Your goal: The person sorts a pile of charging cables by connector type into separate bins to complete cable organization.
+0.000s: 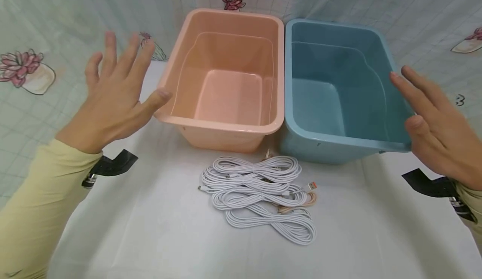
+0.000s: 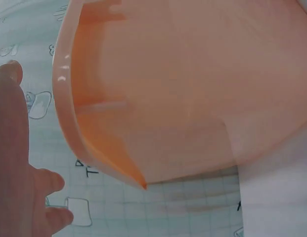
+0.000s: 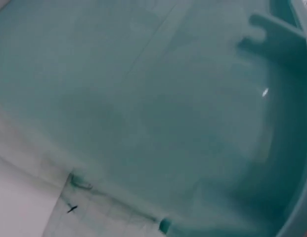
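My left hand [image 1: 114, 93] is raised with its fingers spread, its thumb overlapping the left rim of the peach plastic bin [image 1: 222, 125] in the head view. Over at the right rim of the blue plastic bin [image 1: 346, 140], my right hand [image 1: 444, 130] has loosely straight fingers and holds nothing. Both bins look bare inside. In front of them lies a pile of coiled white cables [image 1: 256, 183], with a tan cable [image 1: 309, 199] partly hidden beneath. A USB plug with an orange tip [image 1: 312, 185] sticks out on the pile's right.
A white surface [image 1: 162, 229] carries the bins, which stand side by side, and the cables. Behind and to the left is a pale checked cloth [image 1: 45, 116] with flower-pot drawings. Black straps [image 1: 114, 164] hang at both wrists.
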A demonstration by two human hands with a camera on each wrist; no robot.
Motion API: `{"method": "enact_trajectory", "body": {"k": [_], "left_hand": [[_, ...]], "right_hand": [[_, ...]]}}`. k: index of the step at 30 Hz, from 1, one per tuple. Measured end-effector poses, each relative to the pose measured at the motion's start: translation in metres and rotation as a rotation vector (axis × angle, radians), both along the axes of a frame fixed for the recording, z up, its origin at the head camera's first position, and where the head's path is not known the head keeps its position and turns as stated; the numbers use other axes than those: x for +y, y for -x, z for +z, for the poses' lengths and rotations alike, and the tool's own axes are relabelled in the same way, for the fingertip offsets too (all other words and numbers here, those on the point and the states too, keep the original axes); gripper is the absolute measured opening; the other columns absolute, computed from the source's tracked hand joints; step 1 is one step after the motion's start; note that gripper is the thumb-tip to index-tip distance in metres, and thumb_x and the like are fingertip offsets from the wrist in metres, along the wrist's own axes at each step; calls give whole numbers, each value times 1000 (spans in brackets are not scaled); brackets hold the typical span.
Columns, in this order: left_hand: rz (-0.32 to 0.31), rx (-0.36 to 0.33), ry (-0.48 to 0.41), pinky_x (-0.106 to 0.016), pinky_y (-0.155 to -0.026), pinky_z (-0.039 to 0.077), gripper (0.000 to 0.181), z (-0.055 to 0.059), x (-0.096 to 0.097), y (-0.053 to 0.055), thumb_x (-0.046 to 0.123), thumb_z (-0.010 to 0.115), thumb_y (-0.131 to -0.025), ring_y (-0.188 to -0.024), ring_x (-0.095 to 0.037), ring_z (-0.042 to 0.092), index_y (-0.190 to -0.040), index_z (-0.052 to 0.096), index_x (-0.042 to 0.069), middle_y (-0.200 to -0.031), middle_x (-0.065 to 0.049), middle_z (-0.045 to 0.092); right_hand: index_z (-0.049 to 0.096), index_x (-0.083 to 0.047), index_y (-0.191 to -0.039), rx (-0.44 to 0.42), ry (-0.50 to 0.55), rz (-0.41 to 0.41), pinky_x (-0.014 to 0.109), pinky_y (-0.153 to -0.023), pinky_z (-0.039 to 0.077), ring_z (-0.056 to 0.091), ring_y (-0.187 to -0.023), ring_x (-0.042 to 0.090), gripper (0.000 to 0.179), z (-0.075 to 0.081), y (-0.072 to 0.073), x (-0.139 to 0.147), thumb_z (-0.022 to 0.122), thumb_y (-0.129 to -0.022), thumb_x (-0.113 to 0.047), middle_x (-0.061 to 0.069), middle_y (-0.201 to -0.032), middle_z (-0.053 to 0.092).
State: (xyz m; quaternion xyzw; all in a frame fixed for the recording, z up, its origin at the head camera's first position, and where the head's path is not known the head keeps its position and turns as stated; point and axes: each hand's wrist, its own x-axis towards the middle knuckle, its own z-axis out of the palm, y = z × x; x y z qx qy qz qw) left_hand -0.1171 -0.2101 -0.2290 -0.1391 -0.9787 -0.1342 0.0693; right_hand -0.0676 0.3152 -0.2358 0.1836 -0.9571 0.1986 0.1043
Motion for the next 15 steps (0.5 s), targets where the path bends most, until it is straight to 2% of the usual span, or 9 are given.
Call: {"method": "enact_trajectory", "body": {"k": [5, 7, 8, 9, 10, 11, 13, 15], "left_hand": [[-15, 15, 12, -62, -121, -9, 93, 1, 7, 1, 79, 28, -88, -152, -26, -23, -158, 5, 23, -166, 3, -6], [-18, 13, 19, -61, -121, -8, 95, 1, 9, 1, 80, 27, -87, -153, -26, -22, -158, 6, 21, -166, 3, -6], [-22, 8, 22, -61, -121, -8, 96, 1, 10, 1, 80, 28, -87, -153, -25, -22, -158, 6, 20, -166, 3, -7], [-25, 5, 23, -61, -121, -8, 96, 1, 11, 1, 80, 28, -87, -153, -25, -22, -158, 7, 20, -165, 3, -7], [-29, 2, 24, -61, -121, -8, 97, 0, 12, 2, 80, 29, -87, -153, -24, -22, -158, 6, 20, -166, 3, -6], [-35, -3, 25, -60, -122, -7, 97, 0, 13, 2, 80, 29, -87, -153, -24, -22, -158, 6, 19, -165, 3, -6], [-47, -14, 29, -60, -122, -6, 97, -2, 15, 2, 79, 31, -87, -153, -22, -21, -158, 3, 19, -165, 3, -4], [-56, -18, 35, -60, -122, -4, 97, -4, 16, 2, 78, 33, -88, -153, -21, -19, -158, 2, 18, -166, 3, -3]], "right_hand": [[29, -24, -154, 75, 36, 39, 78, -113, 15, 23, -147, 47, 67, 5, -2, -16, 28, -99, -62, 10, -165, 20], [33, -21, -153, 113, 47, 72, 74, -116, 19, 27, -146, 45, 71, 6, -2, -23, 30, -97, -65, 11, -163, 24], [35, -19, -152, 137, 58, 99, 63, -121, 25, 29, -146, 42, 72, 7, -2, -26, 31, -97, -65, 12, -162, 27], [37, -17, -151, 160, 56, 121, 51, -118, 34, 32, -145, 40, 73, 7, -3, -29, 32, -97, -65, 12, -161, 29], [38, -14, -150, 185, 45, 141, 38, -108, 41, 34, -145, 38, 74, 8, -3, -32, 32, -96, -65, 13, -160, 31], [40, -13, -149, 211, 46, 164, 32, -97, 42, 36, -143, 36, 76, 8, -3, -35, 33, -96, -66, 14, -158, 34], [43, -9, -147, 252, 58, 214, 20, -82, 32, 38, -143, 31, 76, 9, -3, -42, 34, -96, -65, 16, -155, 38], [45, -5, -145, 288, 68, 261, 17, -80, 34, 39, -144, 27, 79, 9, -4, -51, 35, -96, -66, 19, -152, 41]]}}
